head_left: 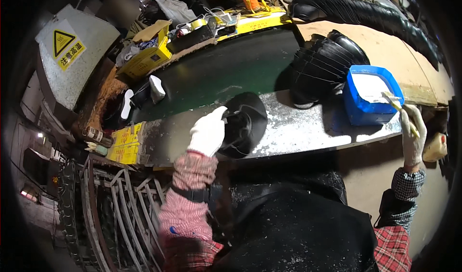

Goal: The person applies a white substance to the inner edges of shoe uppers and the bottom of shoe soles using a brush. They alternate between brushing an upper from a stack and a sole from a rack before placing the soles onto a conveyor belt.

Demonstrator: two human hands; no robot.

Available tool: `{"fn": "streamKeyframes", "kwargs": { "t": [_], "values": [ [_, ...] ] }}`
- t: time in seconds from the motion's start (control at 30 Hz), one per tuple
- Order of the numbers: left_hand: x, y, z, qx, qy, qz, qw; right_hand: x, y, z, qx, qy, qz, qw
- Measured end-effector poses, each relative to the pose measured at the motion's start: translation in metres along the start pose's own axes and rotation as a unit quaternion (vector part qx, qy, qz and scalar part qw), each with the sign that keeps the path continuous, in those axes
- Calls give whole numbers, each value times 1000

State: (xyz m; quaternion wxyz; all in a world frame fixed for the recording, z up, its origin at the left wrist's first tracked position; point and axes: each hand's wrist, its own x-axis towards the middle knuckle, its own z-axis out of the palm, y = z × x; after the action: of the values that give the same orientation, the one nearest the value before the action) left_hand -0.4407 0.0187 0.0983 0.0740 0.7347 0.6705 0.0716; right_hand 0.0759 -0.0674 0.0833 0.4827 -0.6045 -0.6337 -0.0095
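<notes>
My left hand [209,131], in a white knit glove, is closed on the edge of a black shoe upper [252,123] at the near edge of the worktable. The glove hides part of the upper. At the right, my gloved right hand [414,135] grips a brush [395,100] by its pale handle. Its head lies at the rim of a blue tub [369,114] containing white liquid [370,86]; whether the bristles touch the liquid, I cannot tell. A bundle of black uppers [325,65] rests just left of the tub.
A dark green conveyor belt [231,72] runs behind the metal ledge [288,127]. Two black shoes with white soles [156,89] lie at its left. Yellow boxes [144,62] line the far side. A long black stack [361,14] sits at the far right, metal racks [130,209] at lower left.
</notes>
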Motion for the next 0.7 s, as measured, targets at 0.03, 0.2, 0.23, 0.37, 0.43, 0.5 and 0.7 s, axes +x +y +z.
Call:
{"fn": "streamKeyframes", "kwargs": {
  "t": [0.03, 0.2, 0.23, 0.37, 0.43, 0.5, 0.7],
  "values": [
    [-7, -3, 3, -79, 51, -42, 995, -4, -9, -4, 54, -13, 36, 998],
    [-77, -24, 72, -631, 228, -91, 736, -10, -101, 51, 209, 21, 26, 977],
    [-86, -23, 82, -756, 126, -139, 627, -9, -114, 74, 194, -14, -9, 981],
    [-110, -4, 100, -753, 45, -189, 628, -2, -185, 159, 458, -181, -51, 869],
    [-119, -9, 93, -665, 25, -223, 712, 20, -218, 186, 326, -268, -250, 871],
    [-121, -10, 100, -773, 126, -148, 604, 24, -218, 219, 440, -293, -101, 843],
    [-104, -11, 86, -825, 227, -164, 490, -19, -174, 193, 438, -332, 47, 834]
  ]
}}
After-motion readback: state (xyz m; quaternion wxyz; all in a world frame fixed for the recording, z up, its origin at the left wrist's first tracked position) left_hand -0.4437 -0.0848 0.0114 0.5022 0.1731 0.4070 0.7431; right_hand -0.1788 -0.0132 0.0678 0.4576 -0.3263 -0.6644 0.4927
